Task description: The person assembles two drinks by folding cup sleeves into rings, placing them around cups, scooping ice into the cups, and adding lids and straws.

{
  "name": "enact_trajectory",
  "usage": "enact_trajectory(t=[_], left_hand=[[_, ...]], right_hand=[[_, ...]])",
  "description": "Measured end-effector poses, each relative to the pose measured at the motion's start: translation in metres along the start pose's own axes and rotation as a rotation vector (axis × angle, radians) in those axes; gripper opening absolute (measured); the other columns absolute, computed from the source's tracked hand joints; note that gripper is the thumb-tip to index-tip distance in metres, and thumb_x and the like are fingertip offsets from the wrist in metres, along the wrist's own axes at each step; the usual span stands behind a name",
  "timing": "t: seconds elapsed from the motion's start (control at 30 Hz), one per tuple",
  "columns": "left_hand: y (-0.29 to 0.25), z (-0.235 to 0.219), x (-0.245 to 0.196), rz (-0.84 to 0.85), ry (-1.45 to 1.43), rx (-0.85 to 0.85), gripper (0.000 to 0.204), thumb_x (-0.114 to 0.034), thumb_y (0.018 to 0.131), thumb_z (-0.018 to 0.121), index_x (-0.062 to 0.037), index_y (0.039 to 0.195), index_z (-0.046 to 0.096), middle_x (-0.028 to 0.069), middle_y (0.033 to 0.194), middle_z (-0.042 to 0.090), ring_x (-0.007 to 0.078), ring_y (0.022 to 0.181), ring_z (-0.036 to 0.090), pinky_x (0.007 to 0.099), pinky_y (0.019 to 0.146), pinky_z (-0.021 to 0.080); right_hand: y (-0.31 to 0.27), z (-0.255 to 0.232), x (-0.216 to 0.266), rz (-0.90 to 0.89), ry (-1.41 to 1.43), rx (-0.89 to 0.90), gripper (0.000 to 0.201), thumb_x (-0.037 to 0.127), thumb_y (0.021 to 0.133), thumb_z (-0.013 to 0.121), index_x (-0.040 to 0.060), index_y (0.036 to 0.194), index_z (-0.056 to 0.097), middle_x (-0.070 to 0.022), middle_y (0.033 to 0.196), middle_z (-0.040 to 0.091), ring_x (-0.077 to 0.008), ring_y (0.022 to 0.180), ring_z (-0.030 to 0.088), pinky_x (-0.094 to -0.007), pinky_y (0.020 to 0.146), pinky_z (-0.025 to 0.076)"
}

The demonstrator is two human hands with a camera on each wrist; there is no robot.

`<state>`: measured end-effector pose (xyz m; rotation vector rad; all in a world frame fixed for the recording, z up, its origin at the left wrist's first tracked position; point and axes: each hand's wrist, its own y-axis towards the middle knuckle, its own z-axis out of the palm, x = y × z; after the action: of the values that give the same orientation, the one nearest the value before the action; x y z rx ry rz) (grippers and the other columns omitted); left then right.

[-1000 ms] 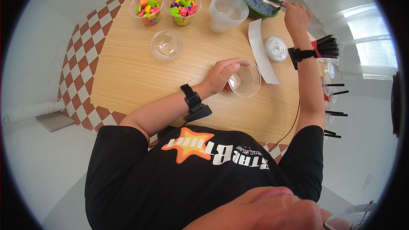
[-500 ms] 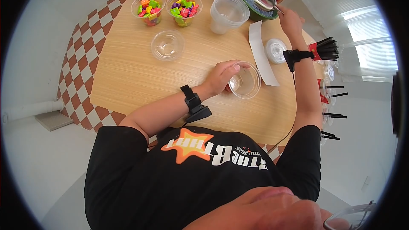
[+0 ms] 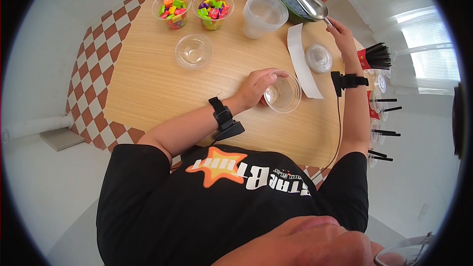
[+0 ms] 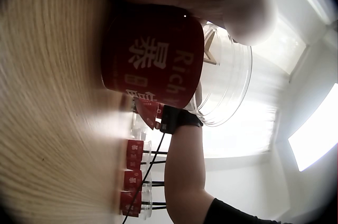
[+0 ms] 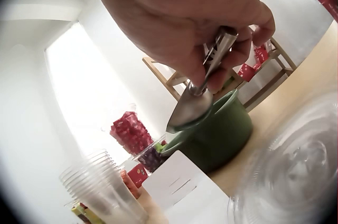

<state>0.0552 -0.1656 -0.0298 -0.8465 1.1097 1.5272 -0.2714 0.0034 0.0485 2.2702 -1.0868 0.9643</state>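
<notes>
My left hand (image 3: 257, 88) holds a clear plastic cup (image 3: 290, 92) near the front of the table, fingers round its side. The left wrist view shows a red printed sleeve (image 4: 153, 57) about the cup's lower part. My right hand (image 3: 342, 37) grips the handle of a shiny metal scoop (image 3: 313, 6). The scoop's head is over the near rim of a green bowl (image 5: 224, 134), tilted in the right wrist view. Blue-grey contents (image 3: 291, 1) fill part of the bowl, partly hidden behind the scoop.
Stacked clear cups (image 3: 263, 15), a white paper strip (image 3: 300, 61) and a pile of clear lids (image 3: 319, 58) lie between the hands. An empty cup (image 3: 193, 51) stands left, below two cups of colourful wrapped sweets (image 3: 171, 12). Black straws (image 3: 378, 56) stand at the right edge.
The scoop has come up out of the bowl's contents toward its near right rim, and my right hand has drawn back toward the body. My left hand and its cup stay put.
</notes>
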Motion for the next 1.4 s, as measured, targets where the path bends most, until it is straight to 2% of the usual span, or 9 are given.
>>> enact_trajectory(t=[0.23,0.3,0.5,0.7,0.77,0.87,1.07,1.2,1.4], left_hand=[[0.000,0.000,0.000,0.009,0.004,-0.010,0.052,-0.031,0.097,0.038,0.0085,0.123,0.059,0.0159,0.121,0.065,0.0217,0.120,0.055,0.0341,0.108,0.036],[0.001,0.001,0.004,0.005,-0.005,-0.012,0.052,-0.031,0.097,0.038,0.0087,0.123,0.059,0.0161,0.121,0.065,0.0217,0.119,0.055,0.0340,0.108,0.037],[0.001,0.000,0.003,0.020,0.010,-0.043,0.051,-0.029,0.095,0.038,0.0089,0.121,0.060,0.0163,0.119,0.066,0.0217,0.115,0.058,0.0344,0.106,0.039],[0.001,0.001,0.003,-0.021,-0.039,-0.019,0.051,-0.029,0.093,0.038,0.0087,0.120,0.061,0.0167,0.118,0.066,0.0221,0.115,0.058,0.0338,0.105,0.040],[0.002,0.002,0.003,0.049,-0.016,-0.032,0.048,-0.027,0.096,0.039,0.0090,0.117,0.062,0.0182,0.114,0.067,0.0229,0.111,0.059,0.0339,0.103,0.041],[0.002,0.001,0.003,0.050,-0.014,-0.023,0.048,-0.027,0.095,0.039,0.0090,0.117,0.062,0.0180,0.114,0.067,0.0226,0.112,0.059,0.0338,0.103,0.040],[0.001,0.001,-0.002,-0.015,0.031,-0.006,0.052,-0.029,0.092,0.037,0.0093,0.119,0.061,0.0172,0.120,0.065,0.0228,0.117,0.056,0.0335,0.106,0.038],[0.001,0.000,-0.002,-0.009,0.030,0.002,0.052,-0.029,0.092,0.037,0.0094,0.119,0.060,0.0172,0.120,0.065,0.0227,0.117,0.056,0.0335,0.106,0.038],[0.002,0.001,0.003,0.032,-0.016,-0.010,0.049,-0.028,0.096,0.039,0.0088,0.118,0.062,0.0173,0.117,0.066,0.0227,0.114,0.058,0.0341,0.106,0.038]], right_hand=[[-0.109,-0.038,0.063,0.037,0.101,0.106,0.036,0.011,0.094,0.064,0.0005,0.129,0.063,-0.0030,0.102,0.068,-0.0070,0.091,0.057,-0.0234,0.081,0.045],[-0.132,-0.051,0.068,-0.025,-0.001,0.282,0.035,0.010,0.093,0.065,0.0024,0.127,0.065,-0.0033,0.103,0.068,-0.0085,0.095,0.058,-0.0250,0.084,0.045],[-0.164,-0.060,0.100,-0.183,-0.160,0.395,0.034,0.006,0.090,0.067,0.0055,0.123,0.067,-0.0031,0.096,0.065,-0.0132,0.094,0.057,-0.0265,0.084,0.044],[-0.120,-0.048,0.084,-0.106,-0.037,0.196,0.033,0.012,0.095,0.063,0.0027,0.127,0.064,0.0002,0.096,0.066,-0.0060,0.085,0.052,-0.0236,0.075,0.042],[-0.092,-0.042,0.076,0.089,0.001,0.144,0.035,0.018,0.097,0.060,0.0066,0.129,0.065,0.0020,0.096,0.067,-0.0047,0.084,0.052,-0.0219,0.074,0.041],[-0.048,-0.018,0.053,-0.012,0.015,0.124,0.036,0.023,0.098,0.057,0.0099,0.131,0.064,0.0029,0.097,0.068,-0.0046,0.083,0.052,-0.0220,0.073,0.041],[0.006,0.017,0.037,0.084,0.110,0.177,0.037,0.025,0.101,0.054,0.0118,0.136,0.060,0.0026,0.104,0.069,-0.0032,0.091,0.053,-0.0226,0.082,0.043],[0.002,0.023,0.032,0.033,0.265,0.177,0.038,0.029,0.101,0.056,0.0096,0.133,0.061,0.0009,0.106,0.069,-0.0063,0.095,0.056,-0.0256,0.085,0.045],[-0.060,0.011,0.011,-0.110,-0.154,-0.277,0.038,0.028,0.095,0.065,0.0007,0.122,0.064,-0.0094,0.106,0.069,-0.0185,0.094,0.063,-0.0311,0.083,0.050]])
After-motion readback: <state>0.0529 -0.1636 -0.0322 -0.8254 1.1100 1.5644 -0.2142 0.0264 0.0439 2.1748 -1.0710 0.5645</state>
